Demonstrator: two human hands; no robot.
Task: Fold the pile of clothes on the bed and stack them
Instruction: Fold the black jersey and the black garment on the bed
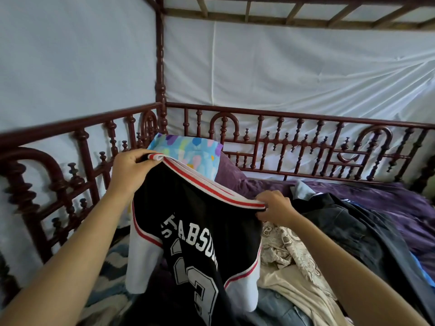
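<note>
A black jersey (200, 231) with white sleeves, white lettering and a red-and-white striped band hangs in the air over the bed. My left hand (131, 170) grips the striped band at its upper left end. My right hand (275, 205) pinches the same band at its lower right end, so the jersey hangs tilted between them. Under and right of it lies the pile: a cream patterned garment (292, 260), a dark jacket (348, 227) and a blue denim piece (280, 307).
A carved dark wooden rail (306, 142) runs round the bed, with a post (160, 67) in the corner. A colourful pillow (188, 151) leans in that corner. A purple sheet (388, 203) covers the mattress; white cloth hangs behind the rails.
</note>
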